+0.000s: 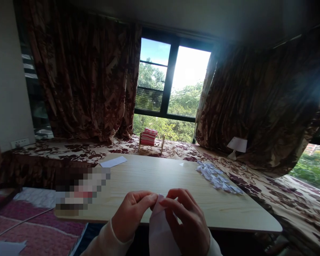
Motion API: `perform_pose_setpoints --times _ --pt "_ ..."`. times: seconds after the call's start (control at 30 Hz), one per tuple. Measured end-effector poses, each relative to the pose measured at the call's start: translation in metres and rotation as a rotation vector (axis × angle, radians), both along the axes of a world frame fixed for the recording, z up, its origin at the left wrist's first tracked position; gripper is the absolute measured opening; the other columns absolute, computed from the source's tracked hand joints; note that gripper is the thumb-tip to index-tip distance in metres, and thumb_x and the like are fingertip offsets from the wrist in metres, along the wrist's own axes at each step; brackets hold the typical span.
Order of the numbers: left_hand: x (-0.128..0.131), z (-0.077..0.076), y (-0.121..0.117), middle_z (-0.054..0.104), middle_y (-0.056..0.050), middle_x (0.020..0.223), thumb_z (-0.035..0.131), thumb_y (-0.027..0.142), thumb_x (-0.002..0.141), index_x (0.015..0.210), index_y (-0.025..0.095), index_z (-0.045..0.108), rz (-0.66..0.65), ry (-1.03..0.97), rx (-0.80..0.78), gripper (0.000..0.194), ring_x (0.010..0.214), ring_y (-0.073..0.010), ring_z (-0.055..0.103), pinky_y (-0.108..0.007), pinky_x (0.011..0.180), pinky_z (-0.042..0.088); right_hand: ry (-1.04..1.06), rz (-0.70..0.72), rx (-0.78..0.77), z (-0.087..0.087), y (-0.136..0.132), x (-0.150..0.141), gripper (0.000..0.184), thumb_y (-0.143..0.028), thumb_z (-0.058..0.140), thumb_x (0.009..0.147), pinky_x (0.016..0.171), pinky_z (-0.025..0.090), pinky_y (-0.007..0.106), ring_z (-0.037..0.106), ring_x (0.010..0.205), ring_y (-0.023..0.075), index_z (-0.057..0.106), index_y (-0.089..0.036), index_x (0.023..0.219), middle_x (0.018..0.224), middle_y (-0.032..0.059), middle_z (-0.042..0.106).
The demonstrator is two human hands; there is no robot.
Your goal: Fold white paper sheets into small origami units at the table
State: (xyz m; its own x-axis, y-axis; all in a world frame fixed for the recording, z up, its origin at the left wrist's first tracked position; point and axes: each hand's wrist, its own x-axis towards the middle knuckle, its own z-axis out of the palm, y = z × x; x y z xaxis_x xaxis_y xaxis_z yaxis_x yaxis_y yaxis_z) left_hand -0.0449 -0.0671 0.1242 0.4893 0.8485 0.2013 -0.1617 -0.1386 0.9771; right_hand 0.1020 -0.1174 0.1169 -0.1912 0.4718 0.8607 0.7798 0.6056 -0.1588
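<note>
Between my two hands is a white sheet of paper [161, 233], its top narrowed to a folded point and its lower part hanging past the table's front edge. My left hand [133, 213] pinches the paper near that tip, with the thumb on top. From the other side my right hand [185, 217] grips the same tip between thumb and fingers. A pile of folded white paper pieces [217, 177] lies at the table's right side. Toward the back left, a flat white paper strip [113, 161] rests on the tabletop.
The pale wooden table [160, 174] stands before a window ledge with flowered cloth [77, 151]. On the ledge are a small rack with red-and-white striped cloths [149, 137] and a white lamp [237, 145]. A pixelated patch covers the table's left part. A small white scrap [181, 164] lies near the back.
</note>
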Motion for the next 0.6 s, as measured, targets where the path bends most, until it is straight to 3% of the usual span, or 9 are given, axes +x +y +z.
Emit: perform_pose_setpoints --times 0.13,0.27,0.4,0.6 --pt "-0.001 0.003 -0.005 0.065 -0.002 0.065 0.063 0.031 0.066 0.073 0.013 0.071 0.004 -0.002 -0.023 0.02 0.062 -0.0121 0.051 -0.022 0.059 0.039 -0.001 0.02 -0.01 0.0 0.0 0.002 0.027 -0.005 0.045 0.078 0.055 0.044 0.026 0.05 0.066 0.0151 0.061 -0.024 0.09 0.079 0.0045 0.055" --pt "0.0 0.004 -0.009 0.067 -0.001 0.064 0.064 0.026 0.066 0.078 0.014 0.071 0.025 -0.008 -0.022 0.019 0.061 -0.0111 0.053 -0.02 0.057 0.039 0.052 0.028 -0.046 -0.005 0.002 0.005 0.029 -0.006 0.045 0.076 0.063 0.046 0.03 0.052 0.076 0.0184 0.057 -0.021 0.098 0.085 0.0061 0.056" --pt "0.002 0.002 -0.009 0.069 -0.002 0.068 0.062 0.022 0.067 0.081 0.014 0.071 0.043 0.0 -0.026 0.019 0.066 -0.0132 0.056 -0.02 0.06 0.042 0.181 0.057 -0.103 -0.012 0.004 0.002 0.02 -0.008 0.044 0.077 0.062 0.046 0.031 0.053 0.074 0.0188 0.056 -0.018 0.09 0.079 0.0058 0.057" --pt "0.0 -0.002 -0.008 0.07 -0.004 0.074 0.061 0.024 0.069 0.086 0.015 0.07 0.165 0.064 0.111 0.021 0.075 -0.0182 0.06 -0.024 0.067 0.046 0.374 0.186 -0.166 -0.016 0.006 0.005 0.021 -0.012 0.04 0.083 0.063 0.047 0.029 0.056 0.073 0.0165 0.059 -0.018 0.091 0.078 0.006 0.059"
